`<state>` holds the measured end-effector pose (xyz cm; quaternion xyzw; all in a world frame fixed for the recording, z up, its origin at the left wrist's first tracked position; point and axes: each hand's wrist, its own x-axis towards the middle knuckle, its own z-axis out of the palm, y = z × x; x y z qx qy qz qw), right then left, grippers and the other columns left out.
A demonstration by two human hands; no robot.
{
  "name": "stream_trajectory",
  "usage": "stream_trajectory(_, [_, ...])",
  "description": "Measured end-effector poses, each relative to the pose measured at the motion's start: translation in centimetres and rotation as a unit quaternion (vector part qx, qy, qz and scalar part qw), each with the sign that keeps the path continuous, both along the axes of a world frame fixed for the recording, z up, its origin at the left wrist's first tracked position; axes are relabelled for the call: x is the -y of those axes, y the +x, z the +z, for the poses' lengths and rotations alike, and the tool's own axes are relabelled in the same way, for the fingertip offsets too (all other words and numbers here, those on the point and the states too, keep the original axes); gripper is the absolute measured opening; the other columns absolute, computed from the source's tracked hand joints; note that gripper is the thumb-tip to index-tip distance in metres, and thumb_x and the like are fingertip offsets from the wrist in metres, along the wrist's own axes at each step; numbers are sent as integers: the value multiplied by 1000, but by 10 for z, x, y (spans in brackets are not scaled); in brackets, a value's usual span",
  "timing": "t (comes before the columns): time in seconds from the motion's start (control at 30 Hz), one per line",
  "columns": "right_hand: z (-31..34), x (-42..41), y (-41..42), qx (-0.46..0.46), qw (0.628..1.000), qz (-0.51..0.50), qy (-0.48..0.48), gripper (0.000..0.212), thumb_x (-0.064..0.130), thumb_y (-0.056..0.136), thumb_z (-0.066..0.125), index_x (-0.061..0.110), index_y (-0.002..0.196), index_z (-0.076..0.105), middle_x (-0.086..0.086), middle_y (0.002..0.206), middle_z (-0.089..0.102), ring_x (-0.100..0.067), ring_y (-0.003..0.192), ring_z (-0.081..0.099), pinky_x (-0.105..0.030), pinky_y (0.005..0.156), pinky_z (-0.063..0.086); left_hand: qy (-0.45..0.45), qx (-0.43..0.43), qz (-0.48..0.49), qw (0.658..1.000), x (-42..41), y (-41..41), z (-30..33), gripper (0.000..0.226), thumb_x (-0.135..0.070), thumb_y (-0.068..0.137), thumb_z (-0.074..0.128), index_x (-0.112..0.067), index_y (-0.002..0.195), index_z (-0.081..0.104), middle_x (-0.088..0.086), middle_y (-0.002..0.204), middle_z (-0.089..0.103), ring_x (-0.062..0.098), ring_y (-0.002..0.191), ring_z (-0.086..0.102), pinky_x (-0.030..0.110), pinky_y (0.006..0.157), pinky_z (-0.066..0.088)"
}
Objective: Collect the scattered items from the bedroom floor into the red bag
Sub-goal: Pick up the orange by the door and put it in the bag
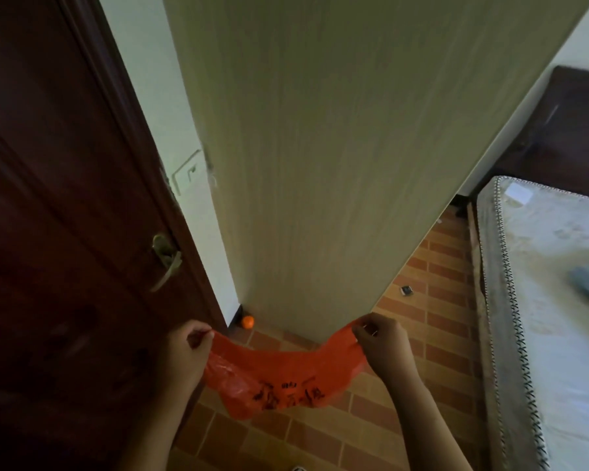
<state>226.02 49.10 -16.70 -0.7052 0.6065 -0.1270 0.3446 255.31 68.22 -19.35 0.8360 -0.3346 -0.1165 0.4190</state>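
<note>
Head view shows the red plastic bag point(279, 379) stretched between two hands above the brick-patterned floor point(432, 338), hanging just in front of the foot of the tall pale wardrobe point(320, 164). The left hand point(181, 355) pinches one upper corner of the bag with curled fingers, and the right hand point(381, 345) pinches the opposite corner the same way, so both grip the plastic rather than lying open. The bag's long axis runs side to side between the hands, sagging in the middle; its printed black characters face the camera and its body droops toward the floor. Whether the mouth is already parted I cannot tell, since the top edge reads as one flat band. The step in hand looks like opening the bag, and doing it well probably means rubbing the two layers apart at the rim, then keeping one hand on the rim so the mouth stays wide and faces up while the other hand is freed to pick things up. Beyond the bag, a small orange fruit point(248, 321) sits on the floor at the wardrobe's left base corner, beside the dark wooden door point(48, 198). A small dark object point(406, 290), too small to identify, lies on the floor to the wardrobe's right, between it and the mattress point(558, 300).
</note>
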Motion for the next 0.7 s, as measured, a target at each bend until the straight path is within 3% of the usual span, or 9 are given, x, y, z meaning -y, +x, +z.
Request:
stream_trajectory(0.4, [-54, 32, 3, -10, 998, 5, 59, 6, 29, 97, 69, 28, 100, 74, 12, 82, 68, -3, 69, 64, -14, 52, 41, 53, -15, -24, 998, 54, 5, -51, 23, 6, 80, 81, -16, 81, 75, -6, 75, 71, 17, 72, 68, 30, 69, 47])
stream_trajectory(0.7, [-94, 61, 30, -41, 995, -28, 90, 5, 28, 94, 70, 32, 93, 73, 13, 77, 69, -2, 70, 65, -23, 59, 51, 92, -46, -97, 990, 124, 32, -101, 25, 0, 79, 84, -23, 78, 73, -14, 72, 69, 0, 71, 65, 18, 63, 45])
